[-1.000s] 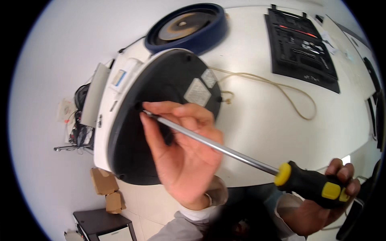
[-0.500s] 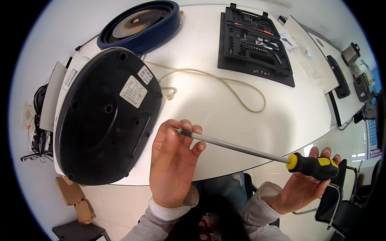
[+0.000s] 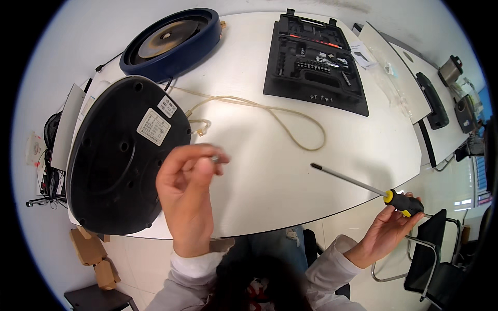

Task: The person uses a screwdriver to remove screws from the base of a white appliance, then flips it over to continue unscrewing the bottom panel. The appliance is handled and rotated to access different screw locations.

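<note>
Black appliance base, underside up, at the tabletop's left edge. Left hand: lifted off the base since a moment ago, grip pinched on a small screw, so the screw is likely out. Right hand: grip clamped on the screwdriver, withdrawn past the near edge.

On the table an upturned appliance lies at the left, with a round dish behind it and a tool case at the far right. A cord runs between appliance and case. The left hand pinches a small screw just right of the appliance, while the right hand holds a screwdriver over the table's near right edge
</note>
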The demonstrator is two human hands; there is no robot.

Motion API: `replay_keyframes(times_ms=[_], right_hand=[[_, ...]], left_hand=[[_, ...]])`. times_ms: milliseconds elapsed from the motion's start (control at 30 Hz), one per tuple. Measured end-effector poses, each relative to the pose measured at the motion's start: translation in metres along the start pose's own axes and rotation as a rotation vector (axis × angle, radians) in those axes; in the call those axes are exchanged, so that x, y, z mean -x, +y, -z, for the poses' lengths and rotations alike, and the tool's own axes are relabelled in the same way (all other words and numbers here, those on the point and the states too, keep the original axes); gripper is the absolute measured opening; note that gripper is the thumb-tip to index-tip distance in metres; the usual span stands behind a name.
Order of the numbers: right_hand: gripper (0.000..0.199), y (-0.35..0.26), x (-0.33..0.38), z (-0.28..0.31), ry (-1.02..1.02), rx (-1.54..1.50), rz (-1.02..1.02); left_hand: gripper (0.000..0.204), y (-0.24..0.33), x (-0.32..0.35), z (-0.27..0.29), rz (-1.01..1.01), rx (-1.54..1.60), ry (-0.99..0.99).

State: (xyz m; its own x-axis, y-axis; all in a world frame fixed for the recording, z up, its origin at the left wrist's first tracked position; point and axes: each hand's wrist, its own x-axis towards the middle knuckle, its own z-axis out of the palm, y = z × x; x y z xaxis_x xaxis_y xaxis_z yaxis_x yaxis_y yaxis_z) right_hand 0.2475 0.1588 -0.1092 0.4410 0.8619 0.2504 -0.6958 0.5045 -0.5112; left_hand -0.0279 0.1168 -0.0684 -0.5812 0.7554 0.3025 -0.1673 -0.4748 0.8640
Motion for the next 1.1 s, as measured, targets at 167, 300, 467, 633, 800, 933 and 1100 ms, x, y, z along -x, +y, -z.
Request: replay_keyframes(times_ms=[167,300,467,633,800,933,1100], right_hand=[[0.038,0.008,-0.008,0.018,0.164,0.029,0.081],[0.039,0.009,-0.011,0.030,0.134,0.009,-0.001],[0.041,0.014,-0.010,0.029,0.210,0.116,-0.025],[0.041,0.016,-0.009,0.033,0.183,0.198,-0.051],[0.041,0.019,-0.012,0.039,0.179,0.272,-0.036],[0.041,0.024,-0.012,0.035,0.216,0.369,0.002],[0.041,0.025,-0.013,0.036,0.199,0.384,0.005]], left_hand=[[0.015,-0.004,-0.036,-0.044,0.023,-0.288,-0.294],[0.011,-0.030,-0.070,-0.052,-0.052,-0.714,-0.476],[0.010,-0.071,-0.103,-0.047,-0.165,-0.998,-0.418],[0.013,-0.102,-0.125,-0.045,-0.210,-0.944,-0.392],[0.013,-0.116,-0.126,-0.046,-0.204,-0.904,-0.311],[0.011,-0.121,-0.125,-0.041,-0.231,-0.996,-0.271],[0.009,-0.122,-0.124,-0.038,-0.186,-0.945,-0.218]])
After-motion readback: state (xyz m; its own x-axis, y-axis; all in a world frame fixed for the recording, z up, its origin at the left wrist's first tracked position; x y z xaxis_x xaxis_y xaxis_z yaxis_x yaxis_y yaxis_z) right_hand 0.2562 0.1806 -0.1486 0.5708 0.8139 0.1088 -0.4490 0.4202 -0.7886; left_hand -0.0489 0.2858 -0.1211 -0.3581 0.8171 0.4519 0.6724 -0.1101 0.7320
